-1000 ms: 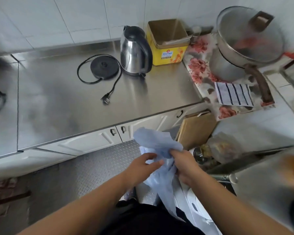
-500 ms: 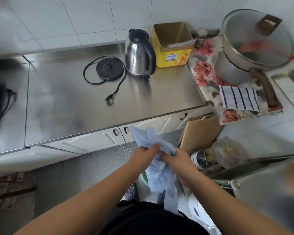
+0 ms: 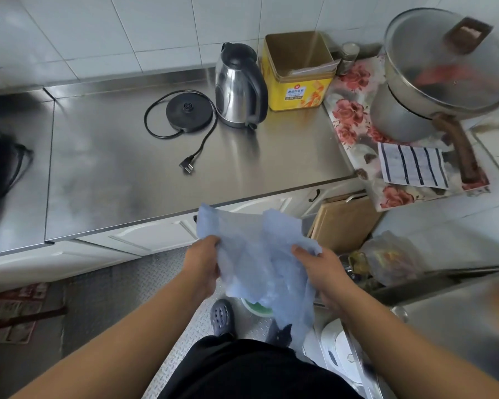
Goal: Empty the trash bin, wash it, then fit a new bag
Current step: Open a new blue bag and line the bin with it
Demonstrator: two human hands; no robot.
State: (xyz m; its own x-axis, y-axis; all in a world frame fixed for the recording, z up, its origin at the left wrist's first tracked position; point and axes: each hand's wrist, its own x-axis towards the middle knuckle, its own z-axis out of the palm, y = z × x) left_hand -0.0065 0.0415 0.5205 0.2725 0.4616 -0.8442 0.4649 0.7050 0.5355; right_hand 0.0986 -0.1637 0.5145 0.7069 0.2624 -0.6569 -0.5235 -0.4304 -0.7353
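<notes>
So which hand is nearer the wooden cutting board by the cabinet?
Right. The right hand grips the blue bag just below-left of the cutting board; the left hand holds the bag's far side.

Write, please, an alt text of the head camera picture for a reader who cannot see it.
A person's left hand and right hand hold a thin blue plastic bag spread between them, above a metal floor. Behind stands a steel counter with a kettle off its base, a yellow tin and a lidded pot.
</notes>
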